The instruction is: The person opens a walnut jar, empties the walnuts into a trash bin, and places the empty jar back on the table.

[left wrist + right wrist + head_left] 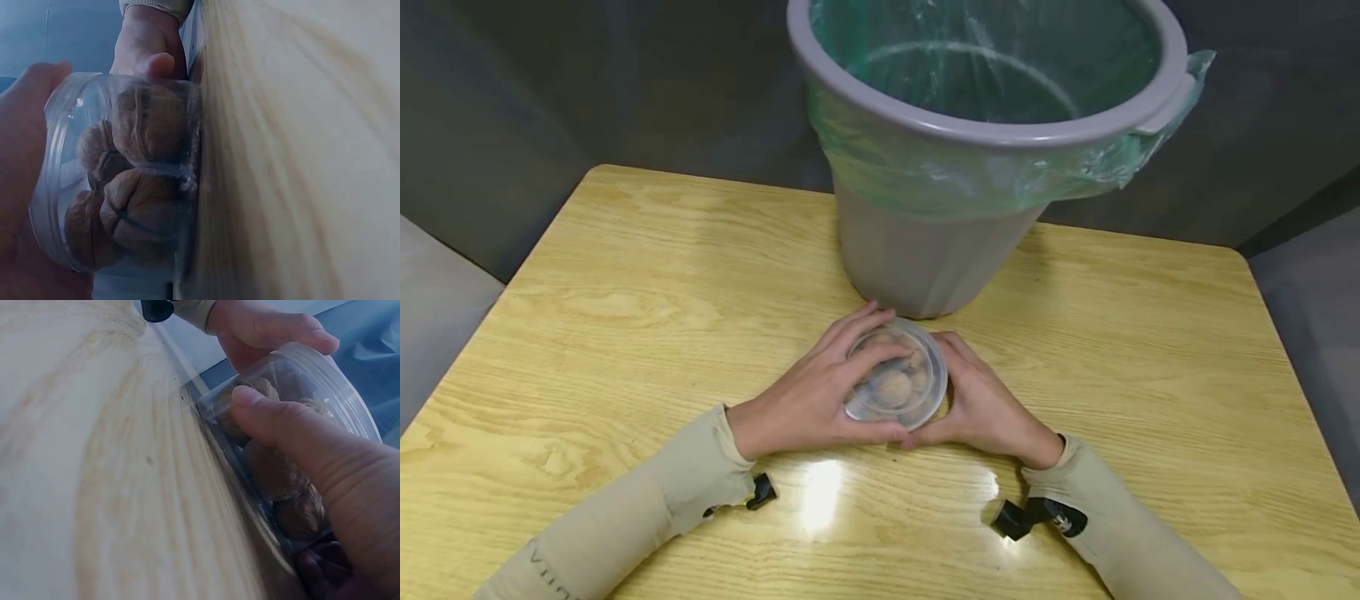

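Observation:
A clear round plastic container [895, 379] with a lid stands on the wooden table [625, 275], just in front of a grey bin [925, 250]. Several walnuts [147, 125] lie inside it. My left hand [838, 379] grips it from the left, fingers curled over the lid and thumb at its near edge. My right hand [962, 392] holds its right side. In the left wrist view the container [125, 181] sits against my left palm [19, 156], with the right thumb [156, 62] on its wall. In the right wrist view my right thumb [294, 431] presses on the container [337, 381].
The grey bin's rim [970, 129] carries a green plastic liner [925, 167] and rises at the table's far middle. Bare wood spreads left and right of my hands. Dark walls stand behind the table.

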Tool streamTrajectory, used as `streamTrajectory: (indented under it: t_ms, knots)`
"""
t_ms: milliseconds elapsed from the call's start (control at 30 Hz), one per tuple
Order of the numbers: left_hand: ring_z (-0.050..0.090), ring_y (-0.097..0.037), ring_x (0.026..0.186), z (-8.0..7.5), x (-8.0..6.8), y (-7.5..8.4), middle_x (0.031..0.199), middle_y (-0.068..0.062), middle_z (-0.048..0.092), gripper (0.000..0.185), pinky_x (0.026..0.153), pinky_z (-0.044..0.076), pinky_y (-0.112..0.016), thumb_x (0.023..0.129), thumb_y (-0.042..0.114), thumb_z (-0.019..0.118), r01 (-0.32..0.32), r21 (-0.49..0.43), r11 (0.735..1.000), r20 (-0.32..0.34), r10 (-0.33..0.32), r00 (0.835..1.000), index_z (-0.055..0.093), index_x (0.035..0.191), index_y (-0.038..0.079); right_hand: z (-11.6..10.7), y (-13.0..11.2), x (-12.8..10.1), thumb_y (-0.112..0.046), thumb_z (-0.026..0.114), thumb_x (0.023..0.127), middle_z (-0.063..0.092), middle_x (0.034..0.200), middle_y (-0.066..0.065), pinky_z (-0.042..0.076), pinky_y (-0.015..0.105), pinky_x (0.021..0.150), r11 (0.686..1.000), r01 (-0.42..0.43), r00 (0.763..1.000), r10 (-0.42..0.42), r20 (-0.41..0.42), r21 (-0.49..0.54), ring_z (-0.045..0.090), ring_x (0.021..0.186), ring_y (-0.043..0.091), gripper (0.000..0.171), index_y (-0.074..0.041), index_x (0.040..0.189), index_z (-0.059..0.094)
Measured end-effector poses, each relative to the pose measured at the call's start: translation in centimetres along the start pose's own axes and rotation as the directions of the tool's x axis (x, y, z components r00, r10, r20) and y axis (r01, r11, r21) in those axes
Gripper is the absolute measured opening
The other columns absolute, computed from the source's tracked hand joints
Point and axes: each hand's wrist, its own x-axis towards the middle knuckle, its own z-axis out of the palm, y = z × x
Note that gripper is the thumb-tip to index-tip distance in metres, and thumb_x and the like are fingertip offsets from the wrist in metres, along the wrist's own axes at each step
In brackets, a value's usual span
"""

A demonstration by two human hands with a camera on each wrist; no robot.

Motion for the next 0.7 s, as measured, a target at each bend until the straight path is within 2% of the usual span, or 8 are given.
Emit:
streamTrajectory:
  t_ms: [233, 700]
  knots:
    - [0.022, -0.037, 0.160, -0.07, -0.27, -0.32, 0.167, -0.014, 0.032, 0.079, 0.123, 0.036, -0.057, 0.081, 0.053, 0.084, -0.005, -0.005, 1.000, 0.000, 0.005, 1.000, 0.051, 0.146, 0.025, 0.45, 0.06, 0.12, -0.050, 0.100, 0.057, 0.048, 0.150, 0.002, 0.048, 0.049, 0.110, 1.000, 0.016, 1.000, -0.015, -0.012, 0.004, 0.054, 0.133, 0.021, 0.117, -0.022, 0.155, 0.042]
    - [0.023, -0.038, 0.160, 0.18, 0.62, 0.03, 0.167, -0.015, 0.031, 0.078, 0.123, 0.036, -0.057, 0.082, 0.054, 0.083, -0.028, -0.006, 1.000, -0.006, 0.028, 1.000, 0.051, 0.146, 0.024, -0.46, 0.17, -0.58, -0.049, 0.101, 0.057, 0.050, 0.151, 0.004, 0.048, 0.051, 0.111, 0.999, 0.017, 0.997, -0.020, -0.070, -0.048, 0.053, 0.135, 0.023, 0.115, -0.023, 0.154, 0.045]
